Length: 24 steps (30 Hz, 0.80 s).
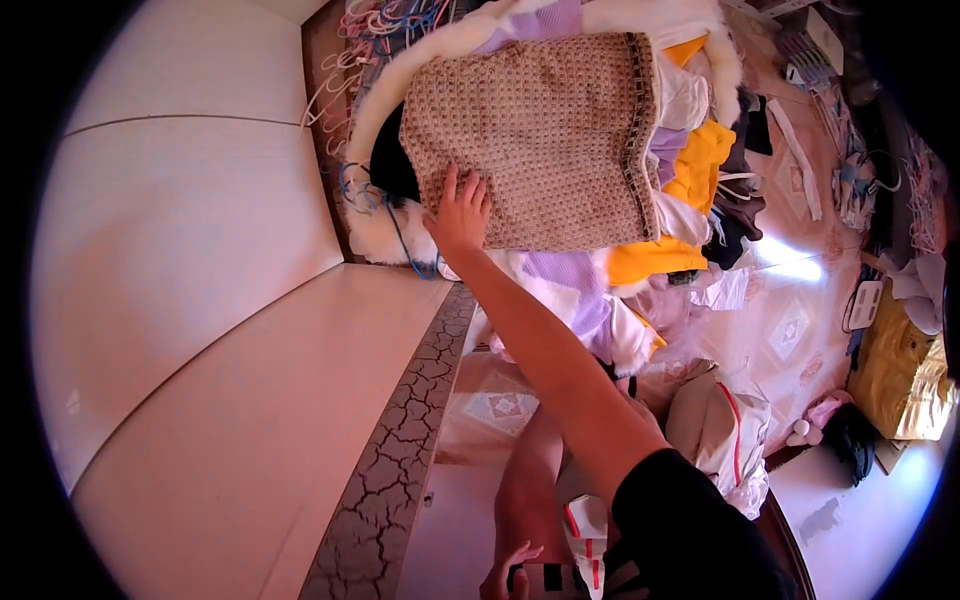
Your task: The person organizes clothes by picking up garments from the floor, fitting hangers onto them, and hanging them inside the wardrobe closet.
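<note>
A brown, coarsely knitted garment (540,140) lies spread out flat over a heap of clothes. My right hand (461,215) rests palm down on its lower left corner, fingers stretched out and slightly apart. At the bottom edge, my left hand (512,572) is partly cut off beside my leg; its visible fingers are apart with nothing between them. White fluffy fabric (385,235) rings the heap. Yellow cloth (700,165) and lilac ribbed cloth (565,270) stick out around the knit. A black piece (395,160) shows at its left edge.
White panels (190,220) stand on the left, above a crackle-patterned strip (380,480). Several wire hangers (400,25) lie at the top left. A beige bag with red trim (715,420) sits at lower right. A golden bag (905,370) and white scale-like object (864,304) are farther right.
</note>
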{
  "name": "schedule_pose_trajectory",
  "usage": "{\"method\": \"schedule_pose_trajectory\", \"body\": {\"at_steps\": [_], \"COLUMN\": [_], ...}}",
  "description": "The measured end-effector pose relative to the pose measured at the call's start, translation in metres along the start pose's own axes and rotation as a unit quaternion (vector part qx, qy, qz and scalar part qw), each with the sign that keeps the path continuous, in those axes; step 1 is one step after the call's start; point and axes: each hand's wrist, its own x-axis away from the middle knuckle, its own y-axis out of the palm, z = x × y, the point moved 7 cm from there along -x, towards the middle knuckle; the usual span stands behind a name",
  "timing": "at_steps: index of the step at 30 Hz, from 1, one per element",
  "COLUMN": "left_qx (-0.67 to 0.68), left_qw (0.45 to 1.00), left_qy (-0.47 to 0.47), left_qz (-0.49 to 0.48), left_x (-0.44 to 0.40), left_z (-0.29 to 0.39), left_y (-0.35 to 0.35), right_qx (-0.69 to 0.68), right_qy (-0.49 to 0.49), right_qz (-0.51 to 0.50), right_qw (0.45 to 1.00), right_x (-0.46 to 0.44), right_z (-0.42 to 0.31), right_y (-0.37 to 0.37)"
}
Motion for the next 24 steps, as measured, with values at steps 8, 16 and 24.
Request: {"method": "schedule_pose_trajectory", "body": {"at_steps": [8,16,24], "left_qx": [0.007,0.005,-0.04], "left_qw": [0.999,0.999,0.993], "left_qy": [0.034,0.038,0.104], "left_qz": [0.007,0.033,0.044], "left_x": [0.001,0.008,0.035], "left_z": [-0.017,-0.018,-0.006], "left_y": [0.003,-0.003,0.015], "right_qx": [0.006,0.151,-0.136], "right_qy": [-0.047,-0.111,-0.052], "right_qz": [-0.078,0.138,-0.049], "right_qw": [0.996,0.973,0.988], "right_x": [0.039,-0.009,0.041], "right_z": [0.084,0.013,0.094], "right_y": [0.012,0.011,-0.073]}}
